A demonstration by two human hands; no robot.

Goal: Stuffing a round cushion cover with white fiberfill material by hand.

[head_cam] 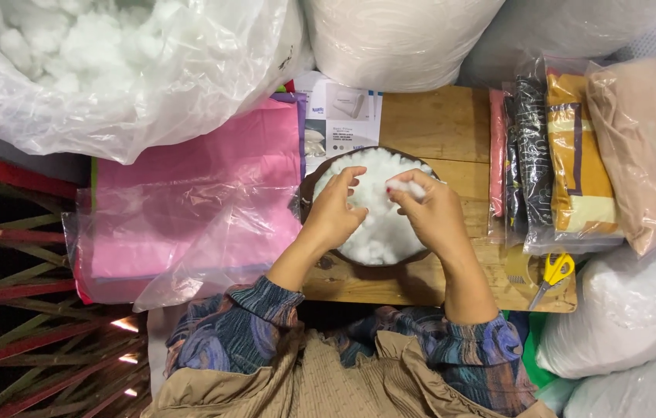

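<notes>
Stuffing (378, 213): white fibre heaped in a dark bowl (309, 193) on the desk (428, 124). Left hand (334, 213) rests on the heap, fingers loosely curled, holding nothing clearly. Right hand (436, 210) pinches a tuft (408, 186). Step judged: teasing apart clumps. Scissors (551, 277) lie right.

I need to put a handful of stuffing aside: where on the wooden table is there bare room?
Bare wood shows behind the bowl, between the leaflet and the packaged fabrics, and in a narrow strip along the near edge between the bowl and the scissors. The left side is covered by pink bagged fabric; both hands fill the bowl.
</notes>
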